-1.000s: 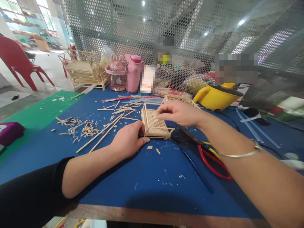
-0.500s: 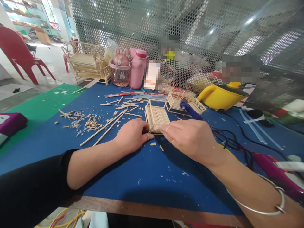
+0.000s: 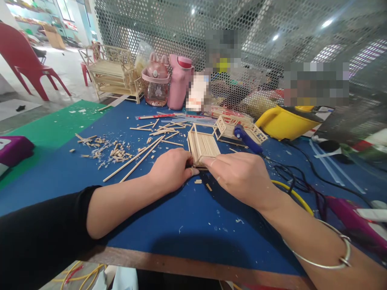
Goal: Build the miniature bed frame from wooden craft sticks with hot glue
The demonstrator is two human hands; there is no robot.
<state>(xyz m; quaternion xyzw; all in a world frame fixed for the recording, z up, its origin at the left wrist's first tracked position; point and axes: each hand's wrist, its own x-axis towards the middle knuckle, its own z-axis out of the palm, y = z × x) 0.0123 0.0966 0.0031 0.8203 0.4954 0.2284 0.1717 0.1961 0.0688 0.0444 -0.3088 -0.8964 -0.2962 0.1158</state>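
A small frame model built of thin wooden sticks (image 3: 207, 146), with a slatted floor and raised rails, sits on the blue table in front of me. My left hand (image 3: 171, 169) is closed on its near left corner, thumb low at the front edge and fingers along the side. My right hand (image 3: 242, 173) has its fingers pinched together at the near right edge, touching the front rail; whether a separate small piece is between the fingertips is hidden. Two short stick offcuts (image 3: 198, 181) lie just below the model.
Behind stands another stick model (image 3: 223, 128), a blue corded tool (image 3: 249, 139) against it. Loose sticks (image 3: 142, 161) and a scrap pile (image 3: 119, 152) lie left. Pink bottles (image 3: 179, 86), a yellow container (image 3: 282, 123) and a perforated metal screen (image 3: 169, 28) line the back. Black cables (image 3: 292, 173) run right.
The view has shifted slightly, so the scene sits a little differently. Both hands keep their places at the model's near edge, with the right fingertips barely moved.
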